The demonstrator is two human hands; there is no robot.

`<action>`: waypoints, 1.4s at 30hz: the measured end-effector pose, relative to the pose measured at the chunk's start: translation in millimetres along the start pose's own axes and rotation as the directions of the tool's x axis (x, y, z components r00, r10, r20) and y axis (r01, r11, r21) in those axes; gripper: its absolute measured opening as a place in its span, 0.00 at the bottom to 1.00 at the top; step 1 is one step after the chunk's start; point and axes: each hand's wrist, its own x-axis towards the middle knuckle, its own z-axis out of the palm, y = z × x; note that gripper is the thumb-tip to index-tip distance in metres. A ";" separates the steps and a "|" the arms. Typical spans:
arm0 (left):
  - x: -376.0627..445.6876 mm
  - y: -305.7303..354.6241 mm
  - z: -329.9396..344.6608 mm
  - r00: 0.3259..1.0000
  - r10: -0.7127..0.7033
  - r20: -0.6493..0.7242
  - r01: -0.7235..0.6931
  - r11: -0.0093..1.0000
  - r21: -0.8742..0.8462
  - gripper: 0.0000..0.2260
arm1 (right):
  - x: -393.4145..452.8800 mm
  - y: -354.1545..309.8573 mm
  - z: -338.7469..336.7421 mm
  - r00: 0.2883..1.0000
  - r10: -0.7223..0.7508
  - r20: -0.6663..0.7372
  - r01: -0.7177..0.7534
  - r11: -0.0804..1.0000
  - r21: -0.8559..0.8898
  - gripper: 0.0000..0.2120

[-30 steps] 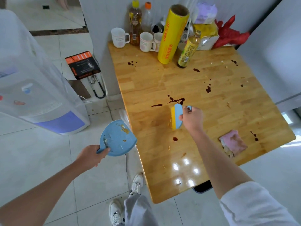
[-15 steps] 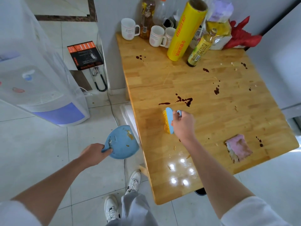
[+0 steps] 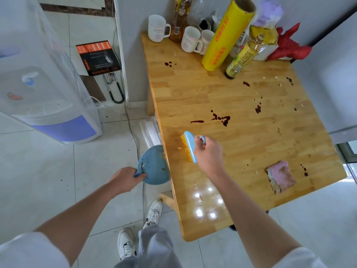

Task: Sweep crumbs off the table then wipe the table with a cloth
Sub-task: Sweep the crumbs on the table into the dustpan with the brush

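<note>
A: Where do your hands stand?

B: Your right hand (image 3: 209,153) is curled round the handle of the blue brush (image 3: 190,146), whose yellow bristles point toward nine o'clock and rest on the wooden table (image 3: 241,144) close to its left edge. Your left hand (image 3: 125,179) grips the handle of the blue dustpan (image 3: 154,165), held just off that edge, at about eight o'clock from the brush, its rim tucked under the table's lip.

A: And the crumbs?

B: One crumb (image 3: 179,148) lies just at nine o'clock of the bristles. More crumbs sit scattered toward two o'clock on the far right part of the top, and some lie in the dustpan already. Dark stains (image 3: 222,119) are spread at twelve o'clock from the brush.

A: The cloth?

B: The pink cloth (image 3: 281,176) lies flat near the table's right front corner, at four o'clock from your right hand and well apart from it; neither hand touches it.

A: Anything else on top?

B: At the far end stand white mugs (image 3: 157,28), a yellow roll of wrap (image 3: 225,37) and a bottle (image 3: 242,57).
</note>
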 end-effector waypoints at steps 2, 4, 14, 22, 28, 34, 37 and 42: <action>-0.3 2.0 0.6 1.000 0.005 0.004 -0.005 1.000 -0.009 0.21 | -13.8 -8.2 11.8 0.999 -0.038 0.029 0.038 0.999 0.009 0.14; -0.6 4.1 0.5 1.000 0.010 0.011 -0.010 1.000 -0.018 0.21 | -25.1 -13.1 20.5 0.996 -0.086 0.039 0.085 0.996 0.017 0.13; -10.0 -5.7 -1.0 1.000 0.006 0.019 -0.005 0.999 -0.049 0.21 | -47.9 -13.6 31.4 0.985 -0.166 0.051 0.161 0.983 0.090 0.11; -32.9 -17.3 -7.4 1.000 -0.002 -0.015 0.002 0.999 -0.043 0.20 | -64.4 -6.2 25.5 0.993 -0.097 -0.069 0.109 0.973 0.204 0.11; -53.1 -32.0 -4.5 0.999 -0.034 -0.002 0.034 0.997 -0.062 0.21 | -90.2 2.1 26.3 0.970 -0.236 -0.052 0.241 0.957 0.160 0.10; -76.1 -36.3 2.7 1.000 -0.028 -0.005 0.027 0.994 -0.108 0.20 | -103.1 31.5 4.9 0.948 -0.292 -0.128 0.306 0.946 0.109 0.10; -90.8 -21.2 16.8 1.000 -0.014 0.015 0.016 0.988 -0.155 0.20 | -104.1 56.0 -31.5 0.948 -0.272 -0.167 0.285 0.957 0.059 0.10; -104.7 9.7 38.9 1.000 -0.023 -0.005 0.021 0.970 -0.240 0.19 | -88.1 94.7 -98.0 0.977 -0.133 -0.164 0.141 0.989 0.041 0.12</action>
